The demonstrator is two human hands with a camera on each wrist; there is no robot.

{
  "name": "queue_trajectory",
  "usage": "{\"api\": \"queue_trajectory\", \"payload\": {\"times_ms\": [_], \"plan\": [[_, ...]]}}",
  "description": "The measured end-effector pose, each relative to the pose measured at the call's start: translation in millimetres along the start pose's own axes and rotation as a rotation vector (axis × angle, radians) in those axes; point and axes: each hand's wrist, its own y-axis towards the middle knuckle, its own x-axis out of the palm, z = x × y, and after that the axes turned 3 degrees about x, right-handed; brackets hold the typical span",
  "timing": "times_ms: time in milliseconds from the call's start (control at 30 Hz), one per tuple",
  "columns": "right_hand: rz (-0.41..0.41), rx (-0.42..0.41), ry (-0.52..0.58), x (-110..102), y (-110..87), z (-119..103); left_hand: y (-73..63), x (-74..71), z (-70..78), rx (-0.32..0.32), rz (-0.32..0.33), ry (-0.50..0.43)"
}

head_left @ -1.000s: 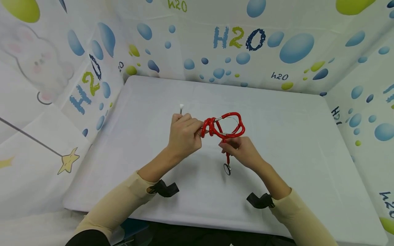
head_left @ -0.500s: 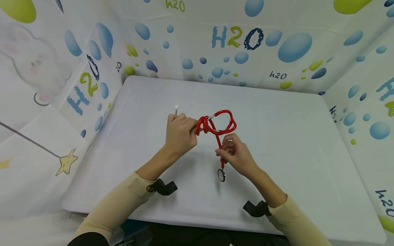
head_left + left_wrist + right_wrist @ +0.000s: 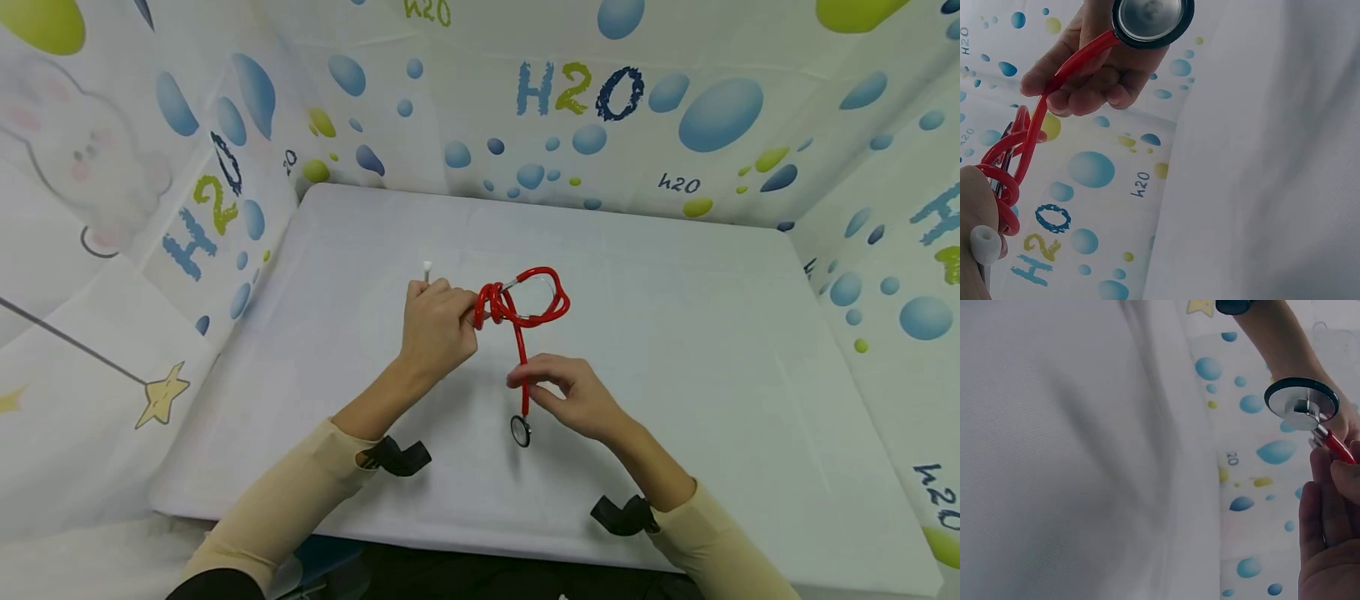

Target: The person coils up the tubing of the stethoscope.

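A red stethoscope [image 3: 557, 310] is held above the table, its tubing wound in loops around its metal ear tubes. My left hand [image 3: 438, 329] grips the bundle at its left end, and a white ear tip [image 3: 427, 267] sticks up past the knuckles. From the loops a straight length of red tube [image 3: 520, 343] hangs down to the round chestpiece [image 3: 521, 431]. Thumb and fingers of my right hand [image 3: 573, 396] are curved loosely about this tube just above the chestpiece. In the left wrist view the chestpiece [image 3: 1150, 17] shows its flat diaphragm; the left palm is hidden.
A white-covered table [image 3: 675, 350] lies under both hands. Around its back and sides hang white curtains [image 3: 465, 108] printed with blue and green drops. Black straps [image 3: 401, 457] sit at both wrists.
My right hand has slid down the hanging tube from near the loops toward the chestpiece, its fingers loosening. The left hand and the bundle have shifted slightly left.
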Motion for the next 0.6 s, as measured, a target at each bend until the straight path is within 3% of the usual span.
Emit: {"api": "queue_trajectory", "payload": {"times_ms": [433,600], "plan": [[0.159,-0.115,-0.15,4.8,1.4,-0.9,-3.4,4.8,0.6,-0.007,-0.028,0.001],[0.261,-0.166,-0.28,6.8,1.6,-2.6,-4.0,6.5,1.7,-0.003,-0.036,-0.003]]}}
